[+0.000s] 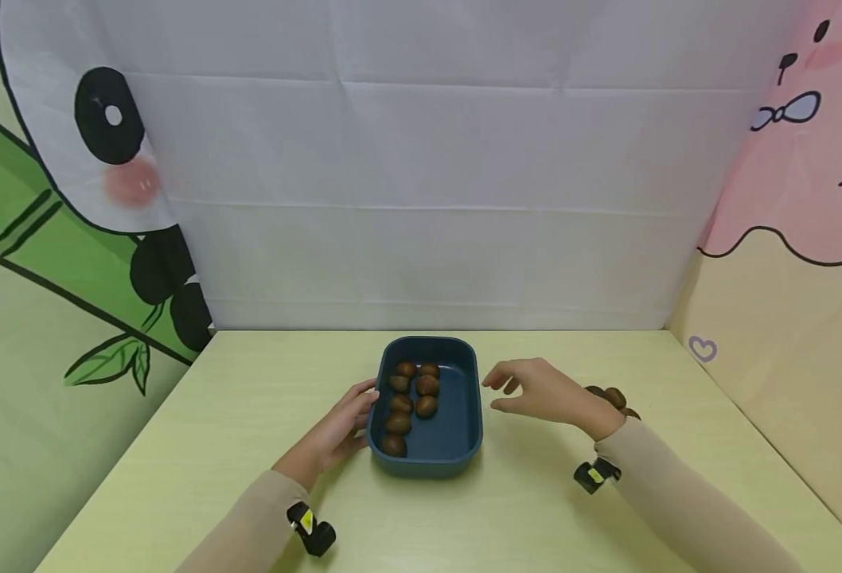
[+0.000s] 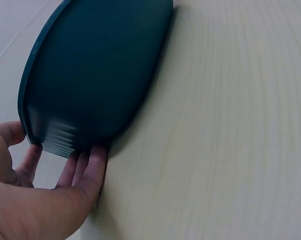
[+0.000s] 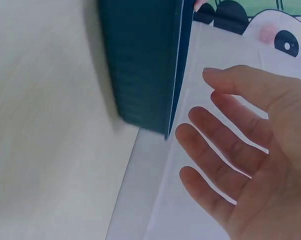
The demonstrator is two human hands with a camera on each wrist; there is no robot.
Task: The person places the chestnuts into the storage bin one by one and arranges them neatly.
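A dark blue rectangular tray [image 1: 431,469] stands on the table with several shiny brown chestnuts [image 1: 427,385] in two columns along its left side. My left hand [image 1: 337,430] touches the tray's left side, its fingertips at the rim and along the outer wall. Seen from the left wrist, the fingers [image 2: 93,170] lie against the tray's end wall. Just right of the tray, my right hand [image 1: 546,390] hovers with thumb and fingers apart and nothing between them. More chestnuts [image 1: 615,397] lie beyond the right wrist, partly hidden by it.
The pale wooden table [image 1: 306,358] runs back to a white cloth wall [image 1: 421,159]. Printed side panels, one with a panda [image 1: 109,115] and one with a pink animal [image 1: 808,183], flank it. A wrist camera [image 1: 311,529] sits on the left sleeve, another [image 1: 597,475] on the right.
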